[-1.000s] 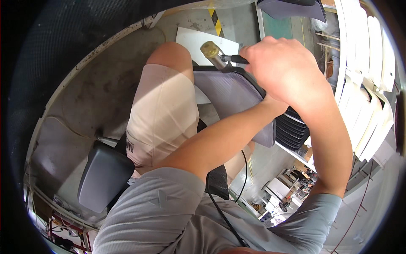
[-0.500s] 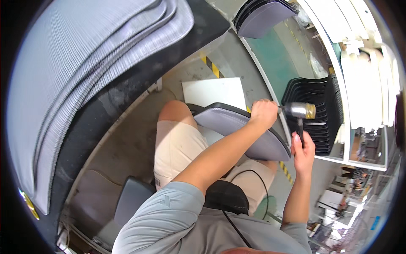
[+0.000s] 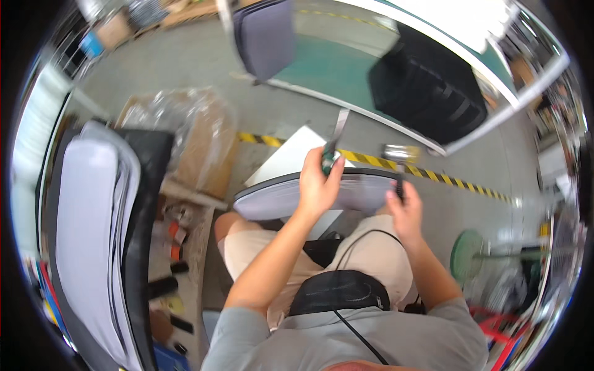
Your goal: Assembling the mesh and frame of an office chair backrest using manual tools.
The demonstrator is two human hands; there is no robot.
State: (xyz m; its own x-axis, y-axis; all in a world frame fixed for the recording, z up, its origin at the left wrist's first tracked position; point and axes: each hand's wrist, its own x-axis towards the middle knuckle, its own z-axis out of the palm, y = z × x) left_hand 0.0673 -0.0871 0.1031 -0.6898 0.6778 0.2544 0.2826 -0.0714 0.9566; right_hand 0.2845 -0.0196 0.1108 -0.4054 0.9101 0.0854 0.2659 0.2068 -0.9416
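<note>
A curved panel [image 3: 365, 190] with a grey mesh-like face and a black rim rests across my lap. My left hand [image 3: 318, 179] is closed on a flat-bladed hand tool [image 3: 339, 127], its handle green and black and its metal blade pointing up and away from me. Just beyond the panel's right end, my right hand [image 3: 406, 213] grips the black handle of a mallet [image 3: 401, 154], which has a silver head and a yellowish face. The mallet head is raised and apart from the blade. Blur hides the blade tip's exact shape.
To the left, a stack of grey fabric pieces [image 3: 86, 210] lies on a black surface. A cardboard box with clear plastic [image 3: 204, 148] stands behind it. Ahead, a white-framed rack [image 3: 346, 105] holds black curved parts [image 3: 427, 86]. A white board [image 3: 278, 157] lies on the floor.
The view has swung right. My left hand has moved left, away from the mallet, and its bladed tool now shows. The mallet stays in my right hand; the panel remains on my lap.
</note>
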